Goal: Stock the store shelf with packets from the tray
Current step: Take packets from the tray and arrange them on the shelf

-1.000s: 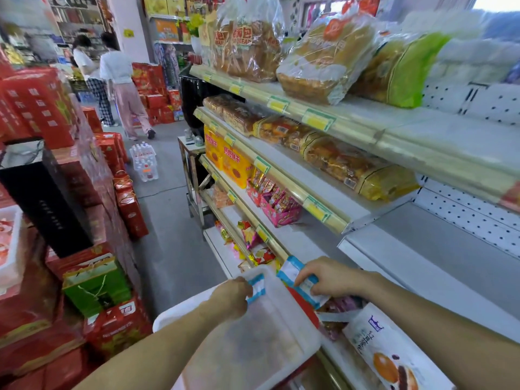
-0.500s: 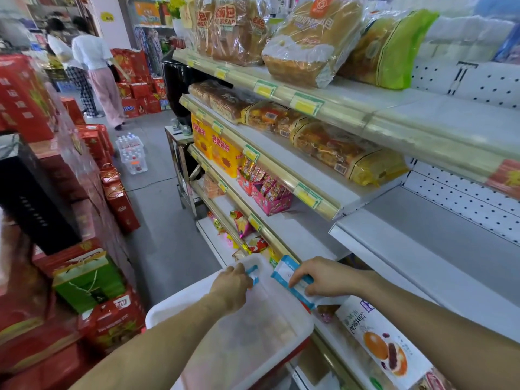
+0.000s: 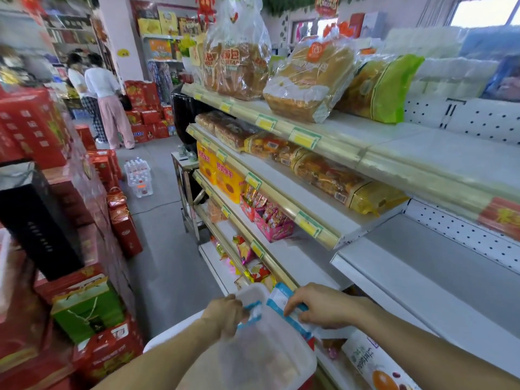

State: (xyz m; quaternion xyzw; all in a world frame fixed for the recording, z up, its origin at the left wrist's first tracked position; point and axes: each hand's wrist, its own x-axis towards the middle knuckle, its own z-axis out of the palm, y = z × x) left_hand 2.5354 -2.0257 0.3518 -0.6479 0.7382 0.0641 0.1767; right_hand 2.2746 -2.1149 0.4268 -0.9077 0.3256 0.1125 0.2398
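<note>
1. While the tray [image 3: 270, 358], a translucent white plastic tub, sat at the bottom of the view just in front of the low shelf edge [image 3: 284, 273], both hands worked at its far rim, so the step in hand looked like lifting packets out for stocking.
2. The left hand [image 3: 225, 315] was curled shut on a small blue-and-white packet [image 3: 253, 308] right at the tray's far rim, knuckles up, forearm reaching in from the tray's near left side.
3. The right hand [image 3: 318, 304] lay palm down just right of the tray's far corner, fingers pinched on a second blue-and-white packet [image 3: 278, 301] whose top edge stood above the tray's rim.
4. The 2 hands were close together but not touching, each on its own packet.
5. More goods showed dimly through the tray's wall; I could not tell how many, so much of the task probably remained.
6. An orange-printed white packet [image 3: 374, 364] lay on the shelf just right of the tray.
7. The next move probably called for carrying both packets clear of the rim to the bare white shelf [image 3: 422, 277] up and right of the tray, without snagging them.
</note>
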